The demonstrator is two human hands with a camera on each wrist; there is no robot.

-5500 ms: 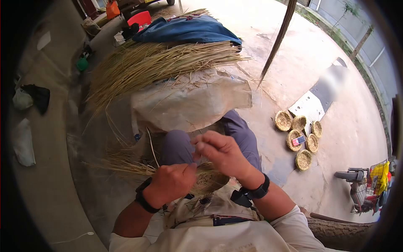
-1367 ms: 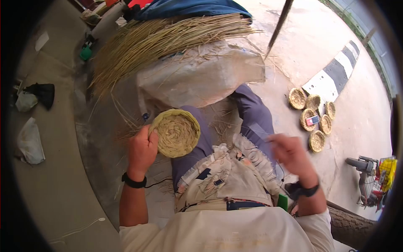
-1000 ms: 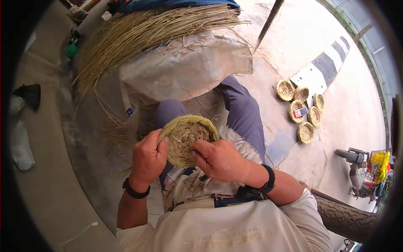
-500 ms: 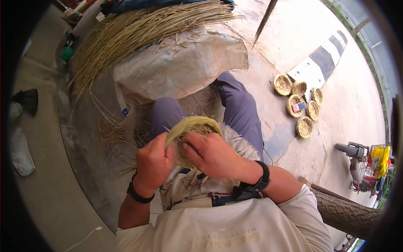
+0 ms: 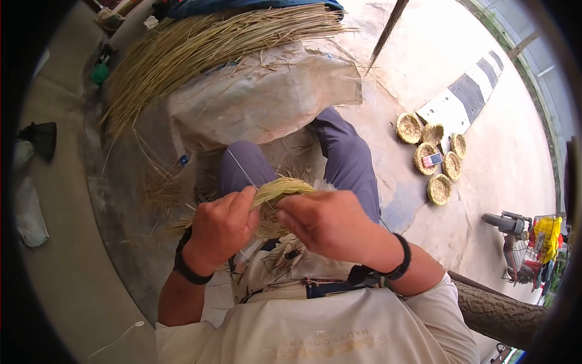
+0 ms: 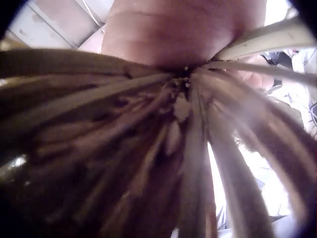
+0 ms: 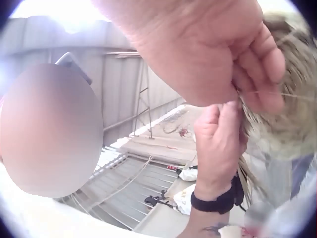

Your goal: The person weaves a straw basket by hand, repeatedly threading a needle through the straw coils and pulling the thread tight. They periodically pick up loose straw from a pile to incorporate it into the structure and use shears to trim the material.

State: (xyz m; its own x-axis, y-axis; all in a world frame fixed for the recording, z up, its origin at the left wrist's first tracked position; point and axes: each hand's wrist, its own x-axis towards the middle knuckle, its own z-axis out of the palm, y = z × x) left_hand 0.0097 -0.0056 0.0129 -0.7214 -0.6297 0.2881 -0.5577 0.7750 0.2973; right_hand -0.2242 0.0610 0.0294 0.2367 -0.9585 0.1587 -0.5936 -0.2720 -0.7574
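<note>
Head: the left hand's (image 5: 223, 225) fingers curl tight on the straw basket (image 5: 283, 187), above the lap; the right hand's (image 5: 333, 223) are bent close by, their hold unclear. Hard pulling could split it. Straw bundle (image 5: 227, 51) at 11 o'clock; other baskets (image 5: 439, 189) on the concrete floor (image 5: 479, 188), 3 o'clock. Left wrist: stalks (image 6: 194, 153) fan toward 6, likely to snag. Right wrist: a fine thread (image 7: 292, 94) at 3 could tangle; panelled wall (image 7: 44, 47) at 10.

Head view: high, wide, forward and down over left grip (image 5: 225, 224), right grip (image 5: 324, 219) and straw basket (image 5: 280, 188). Left wrist: very close, stems (image 6: 195, 163) filling most. Right wrist: close, facing back toward the person's blurred head (image 7: 52, 131); shares both grips and basket with head view.
</note>
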